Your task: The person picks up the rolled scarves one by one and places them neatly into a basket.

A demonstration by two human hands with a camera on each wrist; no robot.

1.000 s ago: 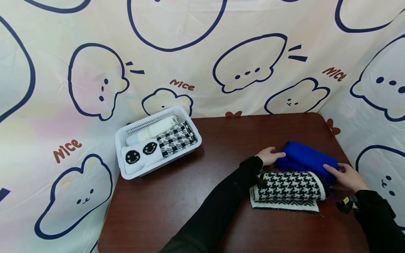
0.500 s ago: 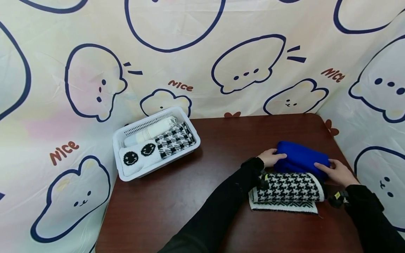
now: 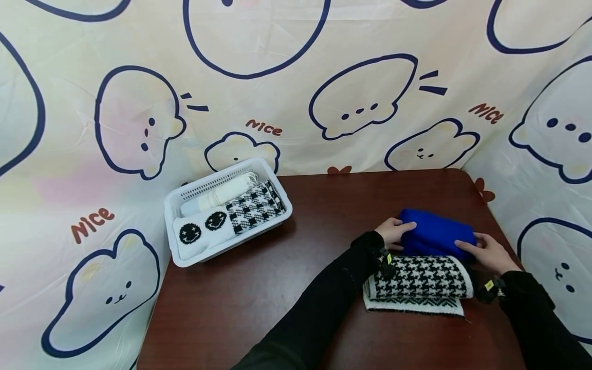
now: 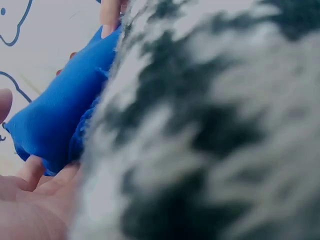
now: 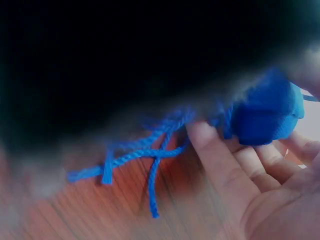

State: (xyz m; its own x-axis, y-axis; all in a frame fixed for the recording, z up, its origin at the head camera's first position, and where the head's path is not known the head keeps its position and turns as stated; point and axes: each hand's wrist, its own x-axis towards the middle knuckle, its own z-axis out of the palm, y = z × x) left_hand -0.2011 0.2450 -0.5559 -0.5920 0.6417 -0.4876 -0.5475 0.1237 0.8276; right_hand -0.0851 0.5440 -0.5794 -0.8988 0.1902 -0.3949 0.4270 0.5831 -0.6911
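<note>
A folded blue scarf (image 3: 437, 232) with twisted fringe lies at the right of the table, behind a folded black-and-white houndstooth scarf (image 3: 423, 277). My left hand (image 3: 391, 232) holds the blue scarf's left end, thumb on top and fingers underneath. At its other end my right hand (image 3: 493, 253) grips it the same way. Blue fringe strands (image 5: 155, 175) trail over the wood near the right fingers in the right wrist view. The houndstooth scarf fills much of the left wrist view, blurred and close, and hides part of the blue one.
A white plastic basket (image 3: 213, 253) stands at the table's back left, holding a cream bundle (image 3: 228, 190), a white knit with black smiley faces (image 3: 203, 228) and a checked black-and-white fabric (image 3: 256, 205). Printed cloth (image 3: 296, 103) hangs behind and at the sides of the brown table (image 3: 324, 216).
My right hand has moved left, bringing the blue scarf's right end inward, so the bundle looks shorter. My left hand stays at the left end. The houndstooth scarf and basket have not moved.
</note>
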